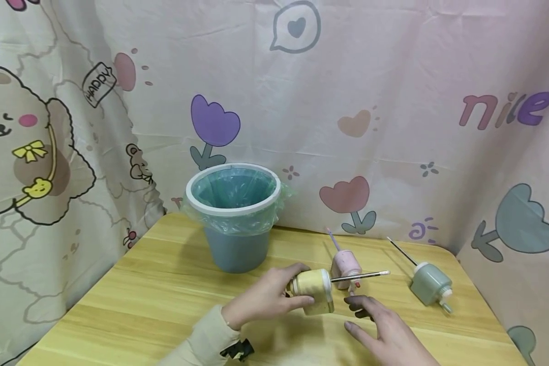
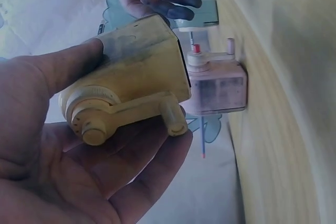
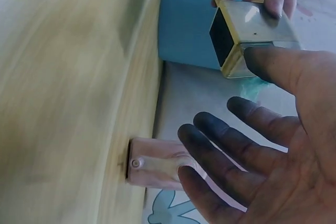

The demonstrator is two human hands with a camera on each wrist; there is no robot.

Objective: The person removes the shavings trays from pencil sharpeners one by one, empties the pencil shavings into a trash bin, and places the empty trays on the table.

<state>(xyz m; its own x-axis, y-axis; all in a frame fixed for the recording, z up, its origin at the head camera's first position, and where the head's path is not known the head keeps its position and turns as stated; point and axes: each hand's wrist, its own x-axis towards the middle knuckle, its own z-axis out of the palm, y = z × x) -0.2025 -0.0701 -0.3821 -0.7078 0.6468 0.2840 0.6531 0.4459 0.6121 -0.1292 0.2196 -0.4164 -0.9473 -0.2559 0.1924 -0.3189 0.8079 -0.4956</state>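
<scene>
My left hand (image 1: 271, 296) grips a yellow crank pencil sharpener (image 1: 314, 295) tilted on its side above the table. A dark striped pencil (image 1: 361, 277) sticks out of it toward the right. The left wrist view shows the sharpener's crank handle (image 2: 142, 107) between thumb and fingers. To the right, my right hand (image 1: 389, 333) hovers with fingers spread and nothing in them. Dark smudges cover its fingertips (image 3: 210, 124). Just behind the hands stands a pink sharpener (image 1: 346, 263) holding a purple pencil (image 1: 333, 240).
A grey-green sharpener (image 1: 431, 282) with a dark pencil (image 1: 401, 251) sits at the table's right. At the back left stands a blue bin (image 1: 238, 251) with a white rim and a clear green liner. A printed curtain (image 1: 274, 101) hangs behind the wooden table (image 1: 132, 295).
</scene>
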